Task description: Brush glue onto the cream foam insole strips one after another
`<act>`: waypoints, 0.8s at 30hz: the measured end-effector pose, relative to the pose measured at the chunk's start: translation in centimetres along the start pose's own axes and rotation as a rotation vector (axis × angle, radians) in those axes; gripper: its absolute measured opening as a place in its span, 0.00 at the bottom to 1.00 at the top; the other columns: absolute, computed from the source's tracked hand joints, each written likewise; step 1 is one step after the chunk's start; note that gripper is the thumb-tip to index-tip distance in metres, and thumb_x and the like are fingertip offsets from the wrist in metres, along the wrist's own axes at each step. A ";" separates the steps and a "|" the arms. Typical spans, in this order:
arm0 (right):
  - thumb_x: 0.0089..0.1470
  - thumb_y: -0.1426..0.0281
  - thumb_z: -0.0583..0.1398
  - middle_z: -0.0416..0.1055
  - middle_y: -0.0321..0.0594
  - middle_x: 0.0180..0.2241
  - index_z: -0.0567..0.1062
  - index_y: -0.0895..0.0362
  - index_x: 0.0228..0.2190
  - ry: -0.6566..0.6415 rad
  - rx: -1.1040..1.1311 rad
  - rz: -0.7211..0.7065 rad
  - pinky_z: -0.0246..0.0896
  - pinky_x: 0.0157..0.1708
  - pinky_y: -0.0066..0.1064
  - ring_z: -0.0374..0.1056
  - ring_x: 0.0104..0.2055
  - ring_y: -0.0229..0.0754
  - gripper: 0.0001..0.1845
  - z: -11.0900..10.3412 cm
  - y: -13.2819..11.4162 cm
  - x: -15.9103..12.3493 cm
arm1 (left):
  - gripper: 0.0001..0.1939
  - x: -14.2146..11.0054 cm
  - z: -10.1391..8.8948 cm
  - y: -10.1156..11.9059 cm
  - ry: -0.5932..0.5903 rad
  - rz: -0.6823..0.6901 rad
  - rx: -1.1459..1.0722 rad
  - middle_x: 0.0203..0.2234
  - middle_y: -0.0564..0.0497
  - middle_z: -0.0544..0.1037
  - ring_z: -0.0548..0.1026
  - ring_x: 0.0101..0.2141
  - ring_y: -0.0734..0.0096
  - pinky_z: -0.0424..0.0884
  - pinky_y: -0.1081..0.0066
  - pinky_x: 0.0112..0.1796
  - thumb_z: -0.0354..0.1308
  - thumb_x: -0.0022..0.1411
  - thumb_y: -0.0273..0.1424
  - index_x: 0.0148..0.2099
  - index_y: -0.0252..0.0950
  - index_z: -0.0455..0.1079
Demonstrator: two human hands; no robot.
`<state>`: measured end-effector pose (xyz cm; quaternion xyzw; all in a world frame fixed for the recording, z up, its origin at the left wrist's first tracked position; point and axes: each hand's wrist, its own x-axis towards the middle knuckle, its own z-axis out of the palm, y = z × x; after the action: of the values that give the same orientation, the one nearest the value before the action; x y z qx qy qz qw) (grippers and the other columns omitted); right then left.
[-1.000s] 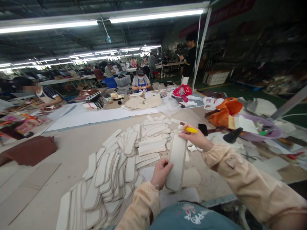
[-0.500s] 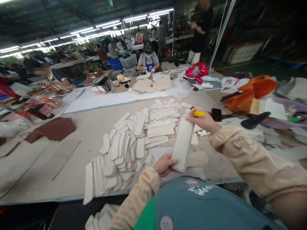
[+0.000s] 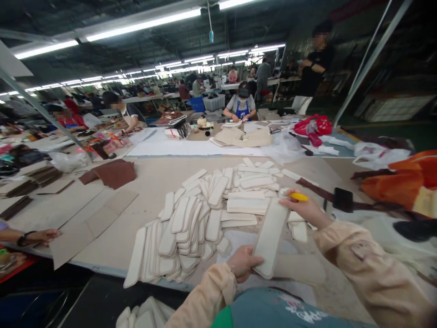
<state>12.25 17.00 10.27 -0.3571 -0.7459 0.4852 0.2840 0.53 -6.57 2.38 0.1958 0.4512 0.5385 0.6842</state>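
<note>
Left hand [image 3: 243, 263]: fingers pinched on the near end of 1 long cream padded strip [image 3: 270, 237], holding it just above the counter [image 3: 150, 182].
Right hand [image 3: 305, 210]: fingers closed around a yellow tool [image 3: 298, 197], which looks like a marker or crayon; the hand steadies the far end of the same strip.
Strip position: tilted, near end at the person's chest, far end toward the heap.
Heap [image 3: 201, 214]: many like cream strips fanned and overlapping on the counter, left of and beyond the held strip.
Below the counter edge: more cream pieces [image 3: 143, 316], partly cut off by the frame.
Progress (judgement): 1 strip in hand; which strips in the heap are finished cannot be told.
Nearby: brown leather pieces [image 3: 114, 173]; black object [image 3: 342, 199] to the right; orange bag [image 3: 403, 180].
Other people: 1 co-worker's hand [image 3: 43, 236] at the left counter edge; several people at the far tables.
</note>
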 end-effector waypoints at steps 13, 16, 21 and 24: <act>0.38 0.58 0.67 0.60 0.26 0.19 0.64 0.53 0.31 -0.041 0.080 0.034 0.51 0.24 0.27 0.57 0.22 0.34 0.21 4.1 0.5 3.0 | 0.28 0.0 -3.4 0.0 0.053 -0.032 -0.125 0.30 0.43 0.77 0.74 0.26 0.65 0.69 0.68 0.27 0.65 0.43 0.45 0.43 0.30 0.71; 0.38 0.59 0.66 0.61 0.27 0.19 0.64 0.52 0.31 -0.073 0.083 0.049 0.52 0.24 0.28 0.57 0.22 0.35 0.21 5.6 0.6 3.8 | 0.29 0.3 -4.3 0.1 0.073 0.018 -0.129 0.30 0.45 0.77 0.72 0.26 0.69 0.67 0.71 0.26 0.65 0.42 0.44 0.44 0.31 0.71; 0.38 0.59 0.66 0.64 0.28 0.19 0.64 0.52 0.30 -0.082 0.059 0.065 0.53 0.23 0.28 0.59 0.22 0.35 0.20 7.9 0.3 5.5 | 0.23 1.3 -6.0 0.8 0.103 0.099 -0.080 0.26 0.48 0.76 0.71 0.26 0.71 0.64 0.74 0.28 0.66 0.43 0.40 0.40 0.30 0.74; 0.38 0.59 0.66 0.66 0.29 0.20 0.64 0.52 0.31 -0.100 0.087 0.074 0.56 0.25 0.28 0.61 0.23 0.36 0.20 8.9 0.4 6.8 | 0.23 1.6 -7.1 1.6 0.112 0.062 -0.101 0.25 0.49 0.76 0.71 0.25 0.71 0.64 0.73 0.28 0.66 0.42 0.40 0.39 0.30 0.74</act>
<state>1.56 17.94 7.18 -0.3469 -0.7237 0.5447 0.2434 -6.19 -6.07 -0.75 0.1444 0.4545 0.5915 0.6502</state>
